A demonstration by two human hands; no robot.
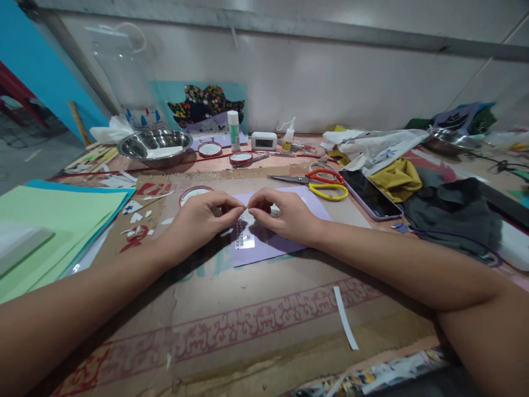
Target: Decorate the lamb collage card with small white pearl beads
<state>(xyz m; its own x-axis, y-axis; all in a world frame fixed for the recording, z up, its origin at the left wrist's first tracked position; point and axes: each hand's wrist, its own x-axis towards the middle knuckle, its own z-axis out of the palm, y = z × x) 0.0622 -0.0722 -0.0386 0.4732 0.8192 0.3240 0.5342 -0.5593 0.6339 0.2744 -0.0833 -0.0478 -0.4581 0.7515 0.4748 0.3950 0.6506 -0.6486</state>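
While both hands hang over the purple sheet [273, 253], I see thumb and index tips pinched on each — left hand [206, 214] and right hand [283, 215] nearly meeting above its left half. Can't tell if anything sits in either pinch; too small. The glossy bead card [247, 238], rows of small shiny dots, lies flat on the purple sheet, toward its left edge, just under the fingertips.

Beyond the purple sheet's far edge: scissors [326, 191] with one red and one yellow handle loop, then farther back a glue stick [233, 132] standing upright and a digital clock [264, 141]. Phone [370, 194] — right of the purple sheet, lying face up. Left of the purple sheet, well apart: stacked green paper [58, 220]. Nearer the person than the purple sheet, off to its right: a white strip [345, 318].
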